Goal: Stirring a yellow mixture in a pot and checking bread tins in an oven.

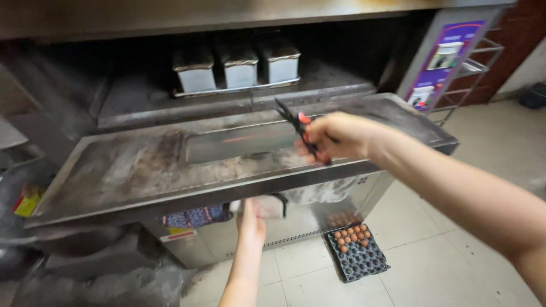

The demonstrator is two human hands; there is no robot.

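Head view, looking down at a big deck oven with its door (170,165) dropped open flat like a shelf. The right hand (335,136) is out over that door, fingers curled tight around a pair of pliers (298,129) with red-and-black handles. The grip is fully closed on the handles, and the dark nose of the pliers points up and away toward the oven mouth. The pliers sit just above the door's glass panel (239,142), which catches a faint reddish reflection; hard to tell if the tool touches the door or just hovers.

The left hand (253,219) is lower down, under the front edge of the open door, reaching up at the handle (280,202) area there. Its fingers are blurred against something pale, so whether that grip is closed on anything can't be told.

Inside the oven, three lidded metal loaf tins (236,67) stand side by side on a tray at the back, well apart from both hands.

On the tiled floor (455,250) below right, a dark egg tray (355,253) holds brown eggs in its far half. A patterned cloth (193,217) hangs under the door on the left, and a wire rack (472,68) stands off at the upper right.
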